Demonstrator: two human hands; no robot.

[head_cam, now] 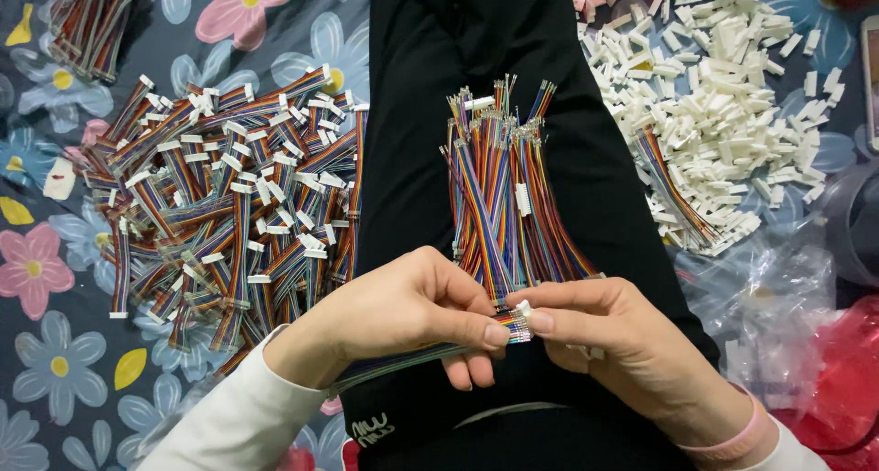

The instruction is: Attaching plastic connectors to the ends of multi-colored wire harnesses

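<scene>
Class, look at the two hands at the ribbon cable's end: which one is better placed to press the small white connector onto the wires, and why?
Probably the right hand: its fingertips already pinch the white connector at the cable tip, while the left hand grips the rainbow ribbon cable just behind it, steadying it.

The connector (523,310) was mostly hidden between the fingertips of both hands. The right hand (632,338) covered the lower ends of the loose wires (504,196). A wire bundle (92,18), a clear container (856,219) and a red bag (847,379) were cut off at the frame's edges.
</scene>
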